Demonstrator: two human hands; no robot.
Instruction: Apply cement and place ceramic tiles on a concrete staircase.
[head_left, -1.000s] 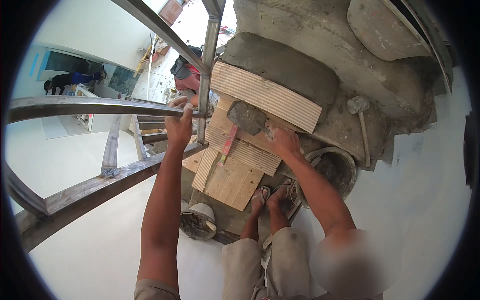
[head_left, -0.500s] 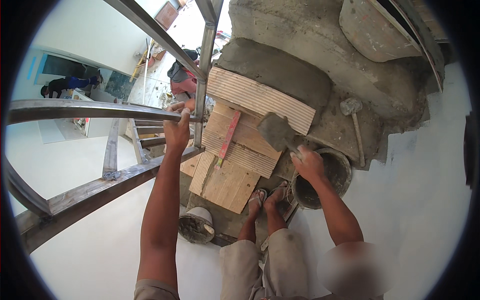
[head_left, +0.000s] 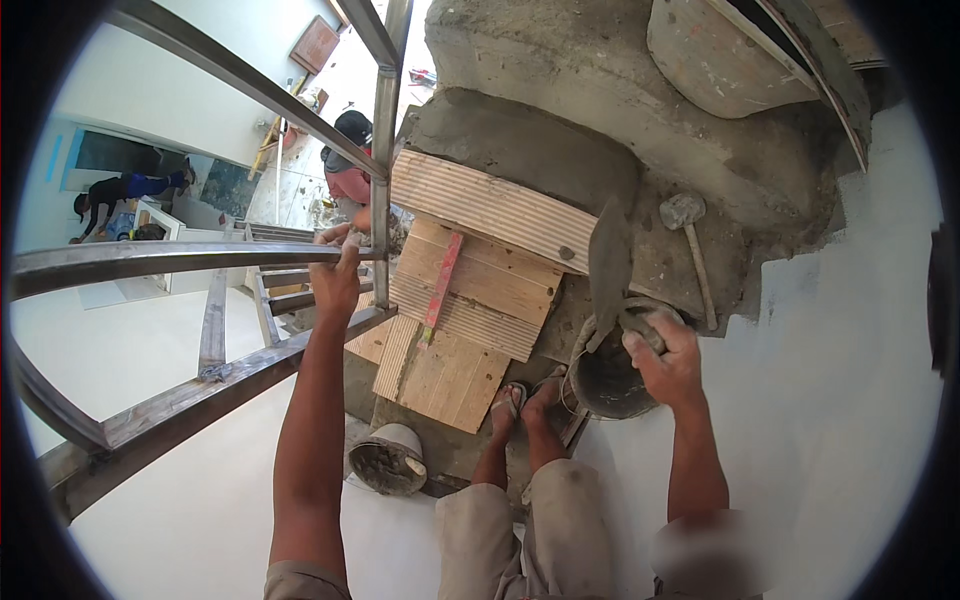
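My left hand (head_left: 338, 275) is wrapped round the bare metal railing (head_left: 180, 257) beside an upright post. In my right hand (head_left: 668, 358) is the handle of a trowel (head_left: 610, 265), its grey, mortar-smeared blade turned nearly edge-on. The trowel is above the far side of a dark bucket (head_left: 612, 388), whose inside is partly hidden by my hand. Just left of the blade, a small lump of mortar (head_left: 566, 253) sits on a ribbed, wood-look tile (head_left: 490, 205). Below that tile, a red spirit level (head_left: 442, 285) lies across more wood-look tiles (head_left: 440, 372) on the steps.
A mallet (head_left: 690, 240) rests on the rough cement at right. A smaller mortar-stained bucket (head_left: 390, 460) stands left of my feet. Wet mortar (head_left: 530, 140) covers the step above the tiles. Two other people are beyond the railing, one close to its post (head_left: 380, 210).
The trowel has swung right and down from over the tiles toward the bucket, its blade turning on edge. A mortar lump now shows on the ribbed tile. My left hand keeps its hold.
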